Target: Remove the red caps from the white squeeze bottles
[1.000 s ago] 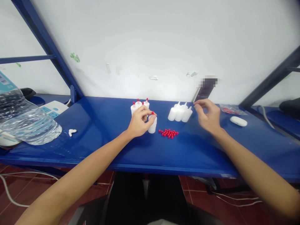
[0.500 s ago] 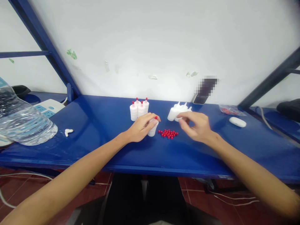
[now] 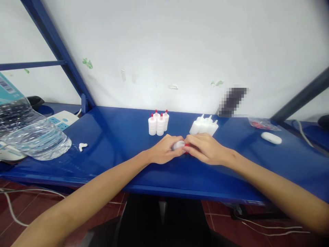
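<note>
The right hand (image 3: pixel 208 148), its grip too hidden to tell, now joins the left hand (image 3: pixel 163 150), which grasps the white bottle (image 3: pixel 178 145) between them, suggesting two-handed work on its tip.

- wide open lane over the blue table (image 3: pixel 123 132), between the water bottle (image 3: pixel 38 140) at left and the red-capped bottles (image 3: pixel 160 127)
- narrower gap from those to the uncapped bottles (image 3: pixel 198 126)
- left hand (image 3: pixel 163 150) and right hand (image 3: pixel 207 148), meeting at a white bottle (image 3: pixel 178 145), block the near middle
- free strip left of the white case (image 3: pixel 271 138)
</note>
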`<state>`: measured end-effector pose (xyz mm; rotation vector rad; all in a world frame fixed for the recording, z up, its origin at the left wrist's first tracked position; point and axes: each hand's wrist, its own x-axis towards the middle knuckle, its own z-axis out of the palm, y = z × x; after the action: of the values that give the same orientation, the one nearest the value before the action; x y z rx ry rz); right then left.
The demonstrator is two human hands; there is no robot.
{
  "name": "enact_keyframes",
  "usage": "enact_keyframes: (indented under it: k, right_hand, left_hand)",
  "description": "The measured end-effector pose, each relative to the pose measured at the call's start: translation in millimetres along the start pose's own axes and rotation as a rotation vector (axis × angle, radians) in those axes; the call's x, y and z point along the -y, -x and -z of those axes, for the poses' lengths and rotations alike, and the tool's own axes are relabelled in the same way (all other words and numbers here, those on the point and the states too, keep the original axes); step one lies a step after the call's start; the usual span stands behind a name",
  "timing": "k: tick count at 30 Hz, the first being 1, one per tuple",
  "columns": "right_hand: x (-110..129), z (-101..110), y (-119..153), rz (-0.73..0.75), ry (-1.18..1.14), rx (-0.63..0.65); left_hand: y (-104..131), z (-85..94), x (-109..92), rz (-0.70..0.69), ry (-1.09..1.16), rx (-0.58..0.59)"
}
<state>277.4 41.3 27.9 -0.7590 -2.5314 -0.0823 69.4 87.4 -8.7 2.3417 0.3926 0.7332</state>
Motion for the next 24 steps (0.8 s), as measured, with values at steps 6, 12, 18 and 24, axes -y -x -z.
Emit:
enact_keyframes:
  k: [6, 12, 18, 24]
  right_hand:
    - [-3, -9, 4, 0.015, 0.03, -0.098]
    - [7, -15, 10, 0.024, -0.066, -0.231]
    - [-3, -13, 19, -0.336, -0.484, -0.393]
    - [-29, 4, 22, -0.351, -0.227, 0.116]
  left_hand:
    - [2, -0.4, -3, 0.017, -0.021, -0.04]
    - [-3, -4.4, -14, -0.145, -0.392, -0.143]
    - [-1, 7.1, -19, -0.144, -0.551, -0.237]
    - [-1, 15.2, -22, 0.042, -0.014, -0.068]
